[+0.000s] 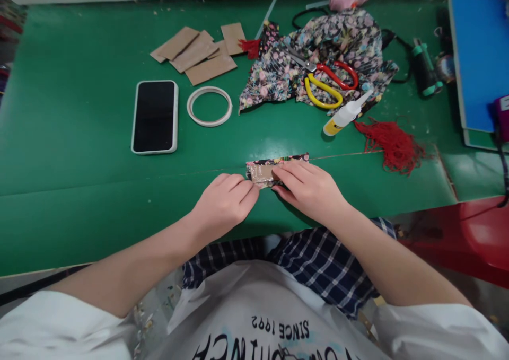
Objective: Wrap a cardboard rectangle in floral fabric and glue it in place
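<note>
A small cardboard strip edged with dark floral fabric lies on the green table near its front edge, its shiny bare cardboard side facing up. At its left end, my left hand is closed, with fingertips pinching the lower corner of the fabric. My right hand covers the right part of the strip, fingers bent over it and thumb at its lower edge, so that end is partly hidden. Beyond the strip stands a white glue bottle with a yellow label, tilted on its side.
Scissors with red and yellow handles rest on crumpled floral fabric. Red tassel threads lie right. Further left are a phone, a tape roll and several cardboard pieces. A blue board and green-handled tool are far right.
</note>
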`<action>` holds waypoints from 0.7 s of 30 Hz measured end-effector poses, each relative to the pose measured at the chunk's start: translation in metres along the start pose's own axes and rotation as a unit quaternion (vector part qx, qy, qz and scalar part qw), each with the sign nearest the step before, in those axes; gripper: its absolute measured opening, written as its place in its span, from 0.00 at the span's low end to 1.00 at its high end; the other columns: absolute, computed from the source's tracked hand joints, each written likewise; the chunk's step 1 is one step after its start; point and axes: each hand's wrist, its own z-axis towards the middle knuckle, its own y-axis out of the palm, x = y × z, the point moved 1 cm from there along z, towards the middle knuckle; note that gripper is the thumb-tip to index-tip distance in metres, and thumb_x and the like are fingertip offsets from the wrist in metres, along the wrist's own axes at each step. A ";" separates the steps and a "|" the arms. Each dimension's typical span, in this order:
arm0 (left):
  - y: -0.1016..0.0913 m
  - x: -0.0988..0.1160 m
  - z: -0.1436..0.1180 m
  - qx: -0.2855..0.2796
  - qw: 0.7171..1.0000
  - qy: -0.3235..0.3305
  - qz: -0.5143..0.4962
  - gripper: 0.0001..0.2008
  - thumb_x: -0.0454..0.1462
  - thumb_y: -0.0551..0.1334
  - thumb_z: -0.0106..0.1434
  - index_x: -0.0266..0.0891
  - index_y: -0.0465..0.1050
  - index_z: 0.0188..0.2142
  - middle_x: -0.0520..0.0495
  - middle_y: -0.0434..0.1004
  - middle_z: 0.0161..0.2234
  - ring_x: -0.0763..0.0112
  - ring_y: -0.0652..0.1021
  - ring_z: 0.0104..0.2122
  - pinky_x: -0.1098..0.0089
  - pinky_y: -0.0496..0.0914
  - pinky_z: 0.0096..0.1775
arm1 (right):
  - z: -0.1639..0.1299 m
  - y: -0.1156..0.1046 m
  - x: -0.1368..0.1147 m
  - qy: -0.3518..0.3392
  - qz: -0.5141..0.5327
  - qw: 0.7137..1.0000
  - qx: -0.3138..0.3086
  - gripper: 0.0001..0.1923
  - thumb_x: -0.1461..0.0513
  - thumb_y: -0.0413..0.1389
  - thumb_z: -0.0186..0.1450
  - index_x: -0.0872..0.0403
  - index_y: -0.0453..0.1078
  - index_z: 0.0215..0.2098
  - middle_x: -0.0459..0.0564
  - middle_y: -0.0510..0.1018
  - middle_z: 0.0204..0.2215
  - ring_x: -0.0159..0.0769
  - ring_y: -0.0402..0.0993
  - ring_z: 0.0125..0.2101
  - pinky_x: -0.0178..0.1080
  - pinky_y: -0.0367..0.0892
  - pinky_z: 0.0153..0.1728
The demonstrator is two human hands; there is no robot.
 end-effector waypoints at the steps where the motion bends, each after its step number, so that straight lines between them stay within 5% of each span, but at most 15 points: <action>1: 0.001 0.000 0.000 0.001 1.000 -0.009 -0.004 0.06 0.30 0.57 0.62 0.32 0.72 0.36 0.45 0.76 0.31 0.64 0.73 0.32 0.65 0.65 0.31 | 0.000 0.000 0.000 0.002 0.000 1.000 -0.004 0.14 0.62 0.50 0.64 0.62 0.70 0.44 0.56 0.77 0.40 0.40 0.72 0.42 0.42 0.69 0.45; 10: 0.008 -0.008 0.003 0.017 0.983 -0.135 -0.125 0.05 0.33 0.56 0.63 0.34 0.70 0.34 0.46 0.74 0.31 0.67 0.71 0.32 0.66 0.67 0.36 | 0.002 -0.002 -0.002 0.031 0.007 0.998 -0.054 0.14 0.60 0.50 0.64 0.61 0.70 0.42 0.57 0.76 0.39 0.42 0.71 0.42 0.43 0.68 0.45; 21: 0.009 -0.013 0.007 0.022 0.974 -0.169 -0.147 0.06 0.34 0.55 0.63 0.36 0.69 0.31 0.48 0.73 0.28 0.69 0.70 0.29 0.68 0.66 0.34 | 0.009 -0.001 0.000 0.027 -0.028 0.998 -0.058 0.14 0.62 0.46 0.66 0.59 0.72 0.37 0.52 0.76 0.32 0.37 0.71 0.35 0.38 0.67 0.39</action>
